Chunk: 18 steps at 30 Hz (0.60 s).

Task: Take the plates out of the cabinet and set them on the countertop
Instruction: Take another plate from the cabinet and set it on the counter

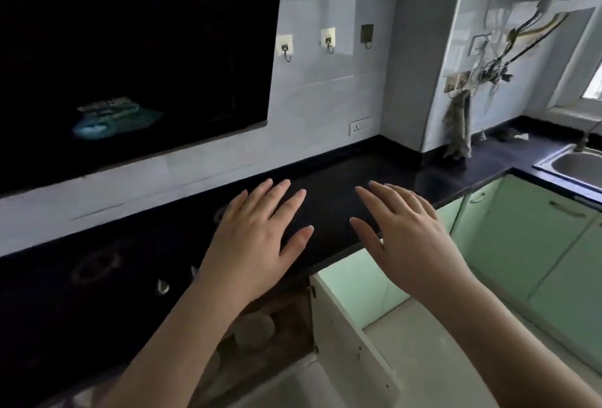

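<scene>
at the far left a dark range hood (136,49) hangs over a black cooktop (94,267) set into the countertop (342,186). the left hand (257,238) hovers flat over the counter, fingers straight and spread, holding nothing. the plates (254,331) lie below and slightly behind it, pale discs dimly seen in the open cabinet (286,319) under the counter edge; how they are stacked or which way they lean cannot be told. so the coming reach runs downward and back toward the body, and the left hand looks nearer to them. the white cabinet door (348,342) stands swung outward just right of the opening, between the plates and the right hand (413,245), which is likewise spread, flat and empty. further right are green cupboard fronts (537,245) and a steel sink (576,166).
</scene>
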### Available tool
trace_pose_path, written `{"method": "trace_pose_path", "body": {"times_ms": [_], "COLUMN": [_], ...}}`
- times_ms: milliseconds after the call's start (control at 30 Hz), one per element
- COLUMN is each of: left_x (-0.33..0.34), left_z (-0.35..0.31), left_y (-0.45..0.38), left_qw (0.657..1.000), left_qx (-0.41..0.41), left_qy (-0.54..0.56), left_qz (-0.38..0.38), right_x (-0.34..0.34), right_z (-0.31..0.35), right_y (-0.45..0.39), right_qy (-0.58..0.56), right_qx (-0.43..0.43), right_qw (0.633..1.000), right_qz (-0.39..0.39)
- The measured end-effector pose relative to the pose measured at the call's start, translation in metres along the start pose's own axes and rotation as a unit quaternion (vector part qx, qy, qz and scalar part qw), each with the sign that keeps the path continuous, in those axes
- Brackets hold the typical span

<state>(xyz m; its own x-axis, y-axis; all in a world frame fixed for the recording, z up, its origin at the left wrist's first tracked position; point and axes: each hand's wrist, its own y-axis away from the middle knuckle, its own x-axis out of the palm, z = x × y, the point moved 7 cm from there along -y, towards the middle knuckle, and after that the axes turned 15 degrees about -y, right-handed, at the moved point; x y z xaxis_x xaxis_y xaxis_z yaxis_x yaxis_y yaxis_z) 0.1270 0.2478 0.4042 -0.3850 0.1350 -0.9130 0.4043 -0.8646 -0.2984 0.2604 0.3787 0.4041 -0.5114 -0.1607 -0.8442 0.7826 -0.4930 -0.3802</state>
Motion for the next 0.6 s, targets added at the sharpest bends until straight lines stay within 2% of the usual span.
{"method": "trace_pose_path", "body": {"times_ms": [200, 600], "left_x": [0.018, 0.048], "left_z": [0.042, 0.080], "left_y": [0.059, 0.155], "left_qw": [0.995, 0.990], "left_qx": [-0.098, -0.136], "left_qy": [-0.006, 0.007], "left_qz": [0.025, 0.020], "right_x": [0.044, 0.117], "right_z": [0.050, 0.138], "right_y": [-0.009, 0.022], "right_qy": [-0.045, -0.087], "right_qx": [-0.082, -0.160], "right_qw": [0.995, 0.980], "right_qz": [0.036, 0.078]}}
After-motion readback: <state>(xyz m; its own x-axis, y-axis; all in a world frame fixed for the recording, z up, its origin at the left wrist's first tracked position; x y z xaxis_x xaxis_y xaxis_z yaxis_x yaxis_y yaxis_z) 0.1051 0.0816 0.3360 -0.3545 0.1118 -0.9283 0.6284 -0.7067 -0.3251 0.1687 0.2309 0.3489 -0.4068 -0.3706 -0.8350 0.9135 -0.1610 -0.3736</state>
